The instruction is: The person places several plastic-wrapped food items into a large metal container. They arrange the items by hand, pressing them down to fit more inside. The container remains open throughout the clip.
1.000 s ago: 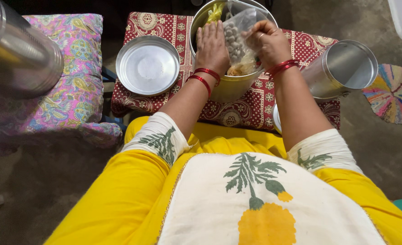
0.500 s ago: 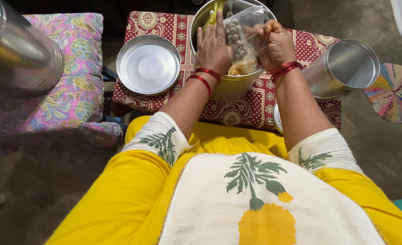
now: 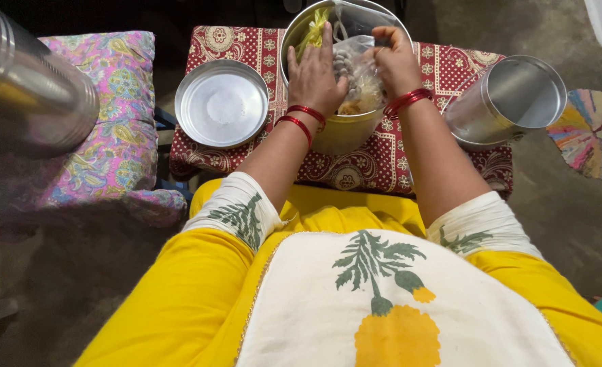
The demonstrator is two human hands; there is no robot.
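A large steel pot stands on a red patterned cloth in front of me. My left hand lies flat over the pot's near rim, fingers pointing away, touching the clear plastic bag of small brown round pieces inside. My right hand grips the same bag's upper right side. A yellow-green packet sits at the pot's far left. Both wrists carry red bangles.
A round steel lid lies left of the pot on the cloth. An open steel canister lies tilted at the right. A pink paisley cushion and a blurred steel cylinder are at the left; a colourful mat lies right.
The bag has sunk lower into the pot. My right hand moved forward and down with it; my left hand shifted slightly left over the rim.
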